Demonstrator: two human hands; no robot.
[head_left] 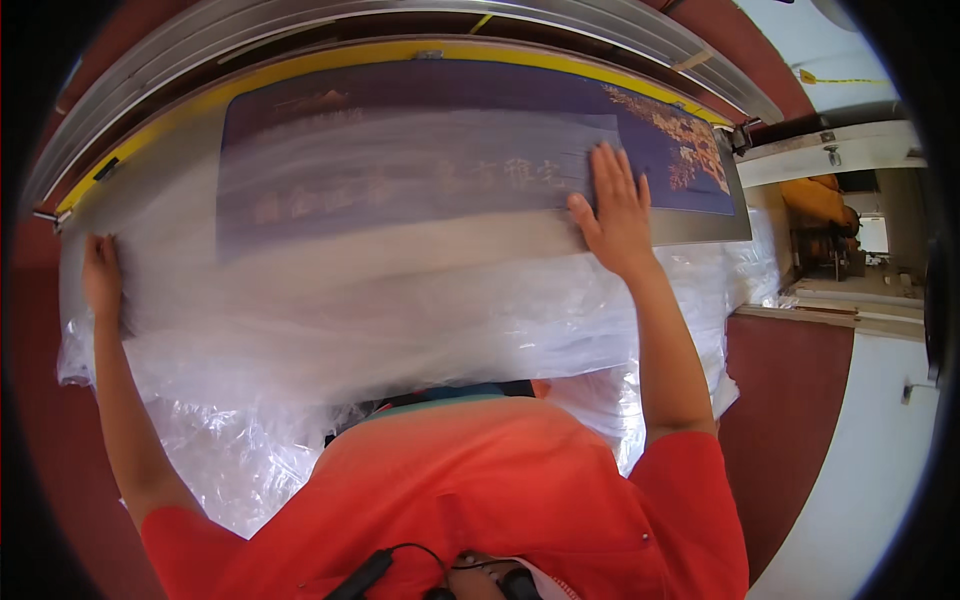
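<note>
Pressing flat with fingers spread, the right hand (615, 210) lies palm-down on a sheet of clear, crinkled plastic film (400, 300) where it overlaps the lower edge of a wide dark-blue printed panel (450, 140). The left hand (100, 278) grips the film's far left margin, fingers curled over its edge, well apart from the panel's corner. The panel's long axis runs left to right across the counter (735, 225), directly ahead of both hands; the right hand is the nearer, already touching it through the film. Film covers most of the panel's lower half and spills in folds toward the person's orange shirt (480, 480). A yellow strip (300, 65) and grey metal rail (330, 20) curve beyond.
</note>
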